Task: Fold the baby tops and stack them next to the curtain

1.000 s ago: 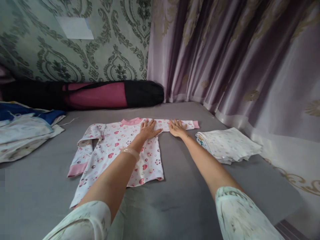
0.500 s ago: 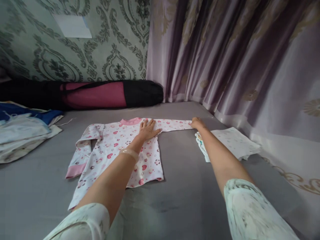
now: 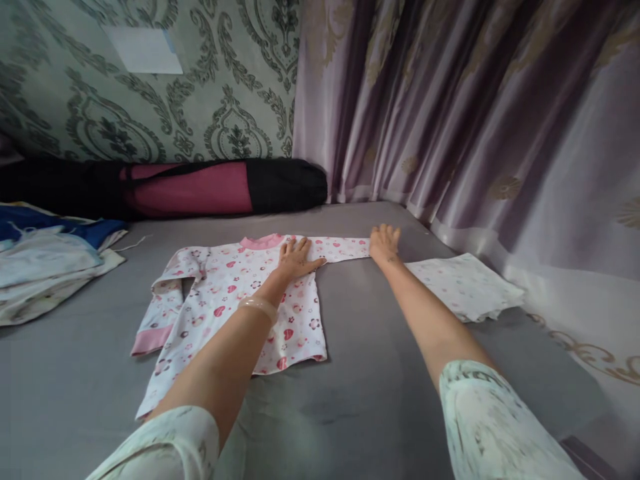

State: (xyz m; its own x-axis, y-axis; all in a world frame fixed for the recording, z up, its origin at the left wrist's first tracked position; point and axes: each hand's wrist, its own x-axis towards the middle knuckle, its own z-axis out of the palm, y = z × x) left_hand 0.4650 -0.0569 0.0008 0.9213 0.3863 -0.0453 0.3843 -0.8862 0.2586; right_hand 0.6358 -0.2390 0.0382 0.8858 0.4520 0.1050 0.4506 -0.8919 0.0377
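Note:
A small white long-sleeved shirt (image 3: pixel 240 293) with pink hearts and pink trim lies spread flat on the grey bed (image 3: pixel 360 373). My left hand (image 3: pixel 296 258) rests flat on its upper right shoulder, fingers spread, with a clear bangle on the wrist. My right hand (image 3: pixel 384 243) lies open and flat over the cuff end of the outstretched right sleeve. The shirt's left sleeve is bent down alongside the body, its pink cuff at the lower left.
A folded stack of white patterned cloth (image 3: pixel 465 287) sits right of my right arm. Loose clothes, blue and white (image 3: pixel 45 260), are heaped at the left. A pink and black roll bag (image 3: pixel 200 190) lies along the wall. Purple curtains (image 3: pixel 475 113) hang at the right.
My right hand slid outward along the right sleeve from near the shoulder to the cuff, and now lies flat on it. My left hand stayed on the shoulder.

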